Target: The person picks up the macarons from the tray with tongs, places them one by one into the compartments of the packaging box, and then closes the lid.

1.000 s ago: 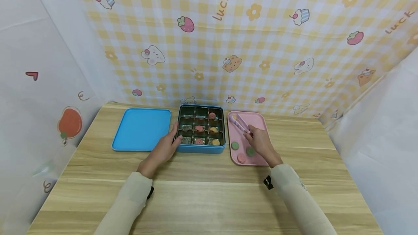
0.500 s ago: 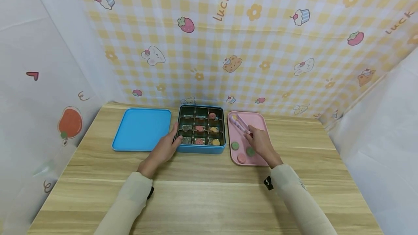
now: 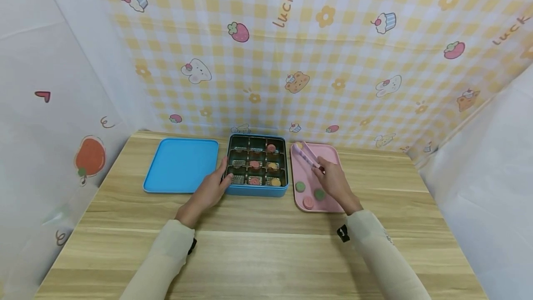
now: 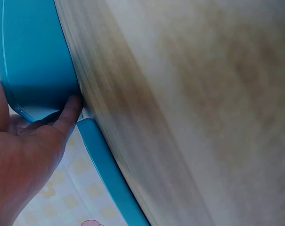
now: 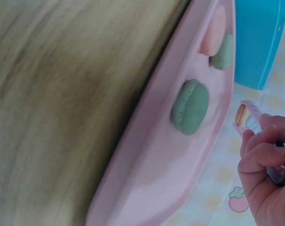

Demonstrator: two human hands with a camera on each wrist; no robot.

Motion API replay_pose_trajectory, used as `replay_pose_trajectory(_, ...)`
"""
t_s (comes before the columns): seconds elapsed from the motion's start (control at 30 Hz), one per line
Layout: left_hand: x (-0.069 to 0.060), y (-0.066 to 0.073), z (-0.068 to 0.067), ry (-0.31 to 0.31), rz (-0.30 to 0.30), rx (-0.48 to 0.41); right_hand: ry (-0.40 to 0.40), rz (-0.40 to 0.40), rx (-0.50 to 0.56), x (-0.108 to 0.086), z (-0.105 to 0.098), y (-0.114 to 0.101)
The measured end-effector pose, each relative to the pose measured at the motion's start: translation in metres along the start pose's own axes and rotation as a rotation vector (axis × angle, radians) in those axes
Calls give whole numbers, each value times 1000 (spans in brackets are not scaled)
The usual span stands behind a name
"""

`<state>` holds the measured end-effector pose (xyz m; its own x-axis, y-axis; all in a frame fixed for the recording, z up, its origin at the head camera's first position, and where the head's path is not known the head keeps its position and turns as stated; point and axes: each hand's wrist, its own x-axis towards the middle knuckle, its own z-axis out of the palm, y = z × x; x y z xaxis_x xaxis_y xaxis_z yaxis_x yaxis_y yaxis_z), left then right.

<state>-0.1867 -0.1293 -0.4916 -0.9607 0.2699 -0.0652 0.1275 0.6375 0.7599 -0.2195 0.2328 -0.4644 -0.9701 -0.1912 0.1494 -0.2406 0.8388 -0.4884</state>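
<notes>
My left hand (image 3: 208, 193) holds the left front corner of a blue box (image 3: 256, 190). In the left wrist view the fingers of this hand (image 4: 34, 146) lie against the box's side (image 4: 36, 56). Inside the box, a dark divided insert bears pink and yellow macarons in several compartments. My right hand (image 3: 333, 182) grips pale purple tongs (image 3: 307, 156) over the far left of a pink tray (image 3: 329, 152). Between the tong tips sits a yellow macaron (image 5: 242, 115), seen in the right wrist view. Two green macarons (image 5: 191, 107) and a pink macaron (image 3: 308, 203) lie on the tray.
A blue lid (image 3: 181, 165) lies flat on the wooden table (image 3: 266, 258), left of the box. Behind the table hangs a yellow checked cloth (image 3: 266, 59). White cloth (image 3: 499, 175) closes off the sides.
The tong arms have come closer together around the yellow macaron, and their tips sit slightly higher in the head view. My left hand and the box stay where they were.
</notes>
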Motion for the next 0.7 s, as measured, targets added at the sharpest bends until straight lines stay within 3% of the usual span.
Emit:
replay_pose_trajectory(0.27,0,-1,0,3,1,-1,42,-63,18,4,-2,-10)
replay_pose_trajectory(0.47,0,-1,1,3,-4,-8,72,-82,-34,4,-2,-20)
replay_pose_trajectory(0.7,0,-1,1,7,1,-12,58,-80,25,5,1,-30)
